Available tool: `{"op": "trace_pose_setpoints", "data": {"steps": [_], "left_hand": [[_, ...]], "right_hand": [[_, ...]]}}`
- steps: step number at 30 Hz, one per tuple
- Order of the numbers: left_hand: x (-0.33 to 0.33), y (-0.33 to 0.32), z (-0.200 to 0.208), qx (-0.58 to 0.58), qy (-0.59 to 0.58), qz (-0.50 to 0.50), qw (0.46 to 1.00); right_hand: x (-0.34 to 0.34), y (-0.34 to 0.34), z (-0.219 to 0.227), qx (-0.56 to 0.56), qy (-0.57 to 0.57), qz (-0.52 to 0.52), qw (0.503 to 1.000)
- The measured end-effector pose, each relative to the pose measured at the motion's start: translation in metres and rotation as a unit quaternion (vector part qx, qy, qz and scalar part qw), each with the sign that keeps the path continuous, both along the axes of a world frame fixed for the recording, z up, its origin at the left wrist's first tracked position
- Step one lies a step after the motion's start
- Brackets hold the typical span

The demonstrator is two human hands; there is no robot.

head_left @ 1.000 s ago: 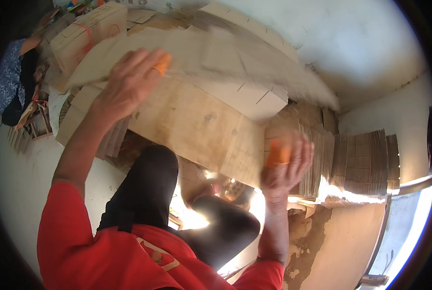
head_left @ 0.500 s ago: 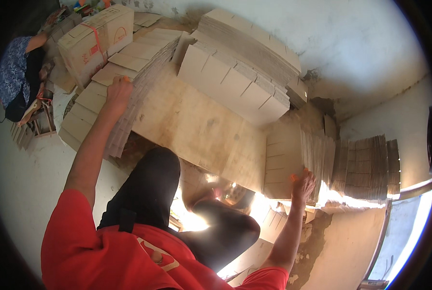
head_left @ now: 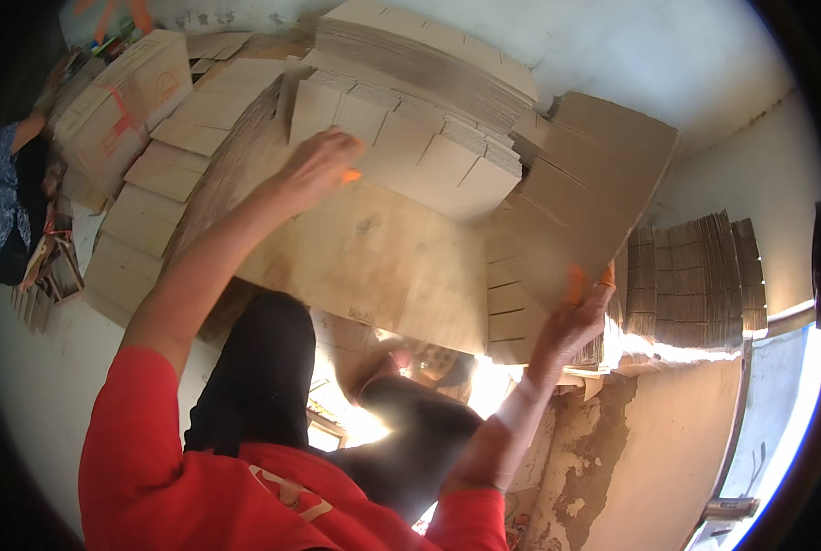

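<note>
My right hand (head_left: 576,317), with orange covers on its fingertips, grips the near edge of a slotted cardboard sheet (head_left: 603,174). The sheet is raised and tilted above the stack of slotted cardboard (head_left: 513,317) at the right of the wooden table (head_left: 365,262). My left hand (head_left: 319,170) is over the far part of the table, just in front of the slotted cardboard stack (head_left: 360,119). Orange covers show on its thumb and a finger, which stand apart with nothing seen between them; it is slightly blurred.
Overlapping cardboard sheets (head_left: 167,174) lie in a row on the left, beside a large carton (head_left: 121,110). A taller cardboard pile (head_left: 429,55) stands against the wall. More bundled cardboard (head_left: 695,275) stands at the right. Another person (head_left: 16,193) sits at the far left.
My left hand has moved right, from the left row of sheets to before the far stack. My right hand has taken a cardboard sheet and lifted it off the right stack.
</note>
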State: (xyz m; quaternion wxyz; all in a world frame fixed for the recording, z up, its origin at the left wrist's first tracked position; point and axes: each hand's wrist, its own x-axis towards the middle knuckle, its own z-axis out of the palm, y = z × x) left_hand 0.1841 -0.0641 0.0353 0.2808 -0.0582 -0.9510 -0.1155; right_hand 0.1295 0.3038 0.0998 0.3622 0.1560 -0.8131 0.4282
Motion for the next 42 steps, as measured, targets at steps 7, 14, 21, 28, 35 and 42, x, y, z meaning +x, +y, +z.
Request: {"op": "trace_pose_setpoints", "data": {"steps": [7, 14, 21, 28, 35, 42], "left_hand": [[-0.143, 0.065, -0.006, -0.060, -0.056, -0.035, 0.996], [-0.195, 0.056, -0.044, -0.114, -0.002, -0.012, 0.993], [-0.147, 0.068, -0.030, -0.090, 0.025, -0.138, 0.986], [-0.104, 0.101, -0.022, -0.080, -0.013, -0.184, 0.980], [-0.089, 0.120, -0.015, -0.105, -0.023, -0.210, 0.972], [-0.061, 0.145, -0.003, -0.008, 0.039, -0.285, 0.958]], "right_hand": [[-0.004, -0.020, -0.015, 0.053, -0.068, -0.063, 0.994], [-0.013, -0.029, -0.022, 0.056, -0.060, -0.069, 0.994], [-0.010, -0.031, -0.024, 0.068, -0.049, -0.043, 0.996], [0.002, -0.042, -0.016, 0.055, -0.093, 0.010, 0.994], [-0.003, -0.045, -0.032, 0.135, -0.031, 0.004, 0.990], [-0.010, -0.048, -0.057, 0.182, -0.070, -0.001, 0.981]]}}
